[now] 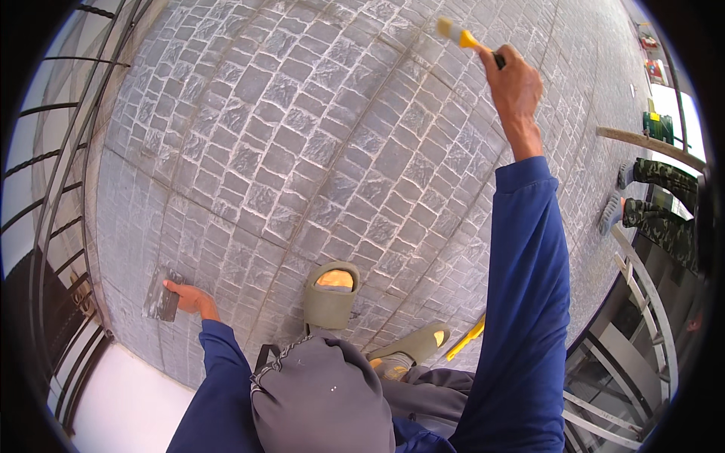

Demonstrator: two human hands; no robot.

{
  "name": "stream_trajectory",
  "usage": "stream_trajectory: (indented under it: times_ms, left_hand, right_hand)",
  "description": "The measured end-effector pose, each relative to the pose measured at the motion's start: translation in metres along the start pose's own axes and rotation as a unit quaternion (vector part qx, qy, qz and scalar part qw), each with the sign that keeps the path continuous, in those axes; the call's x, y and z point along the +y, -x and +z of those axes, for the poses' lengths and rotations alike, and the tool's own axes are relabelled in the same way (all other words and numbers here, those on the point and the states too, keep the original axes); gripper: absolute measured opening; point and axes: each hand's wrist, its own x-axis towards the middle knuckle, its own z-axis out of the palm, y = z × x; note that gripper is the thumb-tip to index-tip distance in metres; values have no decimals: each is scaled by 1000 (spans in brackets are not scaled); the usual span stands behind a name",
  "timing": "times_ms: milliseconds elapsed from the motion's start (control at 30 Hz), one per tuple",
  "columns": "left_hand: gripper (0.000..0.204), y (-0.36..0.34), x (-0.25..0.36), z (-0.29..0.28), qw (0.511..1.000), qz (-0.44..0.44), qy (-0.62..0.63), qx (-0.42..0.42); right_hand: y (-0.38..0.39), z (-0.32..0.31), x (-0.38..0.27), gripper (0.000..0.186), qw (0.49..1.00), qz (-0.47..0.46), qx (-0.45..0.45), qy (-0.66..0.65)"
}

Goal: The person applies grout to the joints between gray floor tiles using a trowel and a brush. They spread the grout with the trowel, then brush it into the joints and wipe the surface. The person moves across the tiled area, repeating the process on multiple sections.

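Note:
My right hand (515, 84) is closed round the handle of a flat paintbrush (458, 33) with a yellow and black handle and pale bristles. It is stretched out to the far right, over the grey stone-patterned tile floor (302, 128); whether the bristles touch the floor I cannot tell. At the lower left my left hand (189, 298) grips a broad grey scraper (161, 294), its blade marked with whitish smears. The fingers wrap the scraper's edge, close to the tiles. Whitish lines and dust run along the joints of the pattern.
My feet in olive slides (331, 302) stand on the tiles, a yellow tool (465, 337) beside the right one. Black iron railing (79, 189) lines the left. On the right are another person's camouflage trousers (664, 215), a wooden plank (649, 145), a green container (658, 127) and a ladder-like frame (648, 294).

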Motion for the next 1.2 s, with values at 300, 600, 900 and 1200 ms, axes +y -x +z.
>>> stream_trajectory:
  times_ms: [300,600,900,1200]
  left_hand:
    - [74,-1,1,-3,999,-8,-38,-19]
    - [75,0,5,-1,998,-38,-56,-10]
    - [64,4,16,-9,988,57,142,-23]
    - [47,147,145,-21,793,229,385,-413]
  right_hand:
    - [179,-24,-103,32,748,-307,-376,-453]
    - [43,-30,24,45,994,-83,-62,-44]
    - [195,-178,183,52,909,150,-173,-347]
    - [428,-115,110,41,597,392,-181,-677]
